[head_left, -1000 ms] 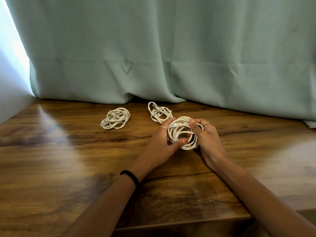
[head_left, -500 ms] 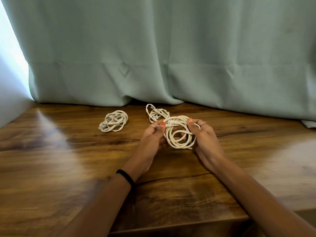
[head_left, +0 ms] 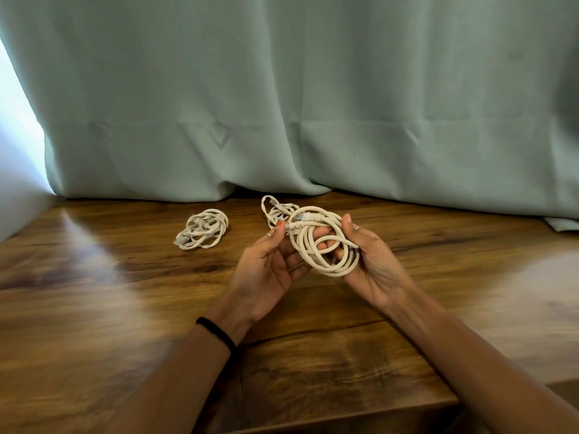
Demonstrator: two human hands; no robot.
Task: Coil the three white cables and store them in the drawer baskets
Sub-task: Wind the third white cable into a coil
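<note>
1. Head view, the held cable: a coiled white cable [head_left: 326, 245] is held up off the bench [head_left: 94, 308], over its middle, between both hands. The loops are gathered into a rough ring, probably so that the coil keeps its shape while its ends are dealt with.

2. Head view, the left hand [head_left: 266, 270]: its grip is closed in a pinch of thumb and fingertips on a connector end at the coil's upper left. This end is judged to be held for tucking or wrapping, so that the coil does not spring apart.

3. Head view, the right hand [head_left: 372, 261]: the fingers are curled round the right side of the loops from behind, with the thumb over the top. The bundle is thus supported and kept stacked.

4. Head view, the other cables: a second cable [head_left: 202, 228] lies bundled near the bench's far edge, left of the hands. A third cable [head_left: 275, 209] lies at the far edge just behind the held coil, partly hidden by it.

5. Head view, surroundings: a green curtain [head_left: 313, 104] hangs along the far edge. No drawer baskets are seen, so storing is judged not yet begun.
</note>
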